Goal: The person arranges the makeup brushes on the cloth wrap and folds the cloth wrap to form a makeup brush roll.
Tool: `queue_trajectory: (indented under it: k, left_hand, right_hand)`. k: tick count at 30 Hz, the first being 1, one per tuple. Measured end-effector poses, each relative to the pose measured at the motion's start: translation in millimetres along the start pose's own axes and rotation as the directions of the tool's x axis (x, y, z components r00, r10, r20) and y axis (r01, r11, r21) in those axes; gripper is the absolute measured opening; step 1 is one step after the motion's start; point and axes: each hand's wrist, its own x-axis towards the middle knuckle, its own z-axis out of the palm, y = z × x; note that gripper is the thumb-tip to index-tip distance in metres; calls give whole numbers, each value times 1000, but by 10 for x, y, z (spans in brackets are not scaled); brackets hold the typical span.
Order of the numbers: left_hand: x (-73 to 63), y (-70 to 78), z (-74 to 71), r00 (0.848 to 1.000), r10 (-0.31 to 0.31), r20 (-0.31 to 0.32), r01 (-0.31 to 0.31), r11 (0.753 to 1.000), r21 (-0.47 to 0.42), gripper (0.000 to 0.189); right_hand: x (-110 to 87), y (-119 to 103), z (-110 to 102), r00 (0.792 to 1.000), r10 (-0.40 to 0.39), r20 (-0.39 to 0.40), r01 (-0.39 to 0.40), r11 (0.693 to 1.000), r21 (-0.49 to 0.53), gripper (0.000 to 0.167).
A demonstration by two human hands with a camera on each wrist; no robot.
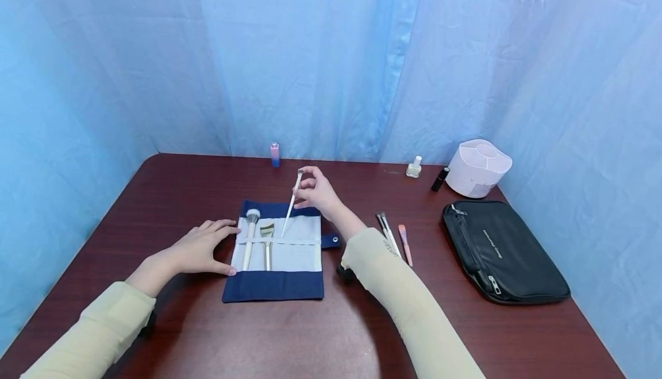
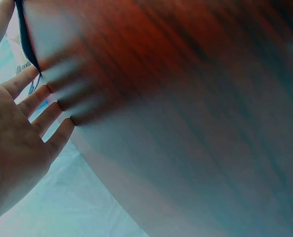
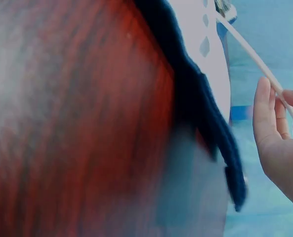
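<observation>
A navy-and-white brush roll (image 1: 274,287) lies unfolded on the table. Beside its left edge, my left hand (image 1: 204,248) rests with fingers spread and straight, thumb at the lower corner; the left wrist view shows this hand (image 2: 25,123) with extended fingers. My right hand (image 1: 316,194) pinches a slim white makeup brush (image 1: 291,207) over the roll, bristles up, handle end slanting down near the elastic strap. In the right wrist view the same brush (image 3: 252,54) runs between thumb and fingers. A fluffy brush (image 1: 250,244) and a flat, wide brush (image 1: 267,252) sit under the strap.
Right of the roll lie slim brushes (image 1: 389,235) and a pink brush (image 1: 405,246), partly near the right sleeve. Farther right are a black zip case (image 1: 509,252), a white container (image 1: 478,169), a black tube (image 1: 440,179) and a nail polish bottle (image 1: 414,167). A pink-blue bottle (image 1: 275,155) stands behind.
</observation>
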Motion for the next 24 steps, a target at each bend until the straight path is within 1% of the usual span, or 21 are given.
queue_trajectory:
  k: [2,4,7,9,12,15,20,24]
  left_hand:
    - [1,2,-6,1000,3,0,-3,1000,3,96]
    - [-1,4,-13,1000,5,1,-5,1000,3,96]
    - [-5,10,-22,1000,5,5,-5,1000,3,95]
    - [-5,14,-22,1000,2,7,-2,1000,1,95]
    - [0,24,-29,1000,3,9,-3,1000,-2,95]
    - [1,30,-36,1000,2,8,-2,1000,-4,94]
    - [-1,28,-31,1000,1,9,-1,1000,-3,94]
    - [0,28,-30,1000,2,7,-2,1000,-2,94]
  right_hand:
    - [-8,8,22,1000,13,19,-12,999,-39,53]
    - [-17,16,38,999,22,39,-18,994,-104,54]
    - [-35,32,52,997,44,61,-30,977,-210,52]
    - [-43,45,51,996,62,68,-43,964,-262,51]
    - [-60,52,44,993,91,80,-63,953,-295,51]
    - [-73,64,33,988,114,108,-74,945,-318,53]
    - [-105,84,20,977,149,151,-73,905,-419,47]
    - [-138,80,25,971,149,186,-39,870,-491,40]
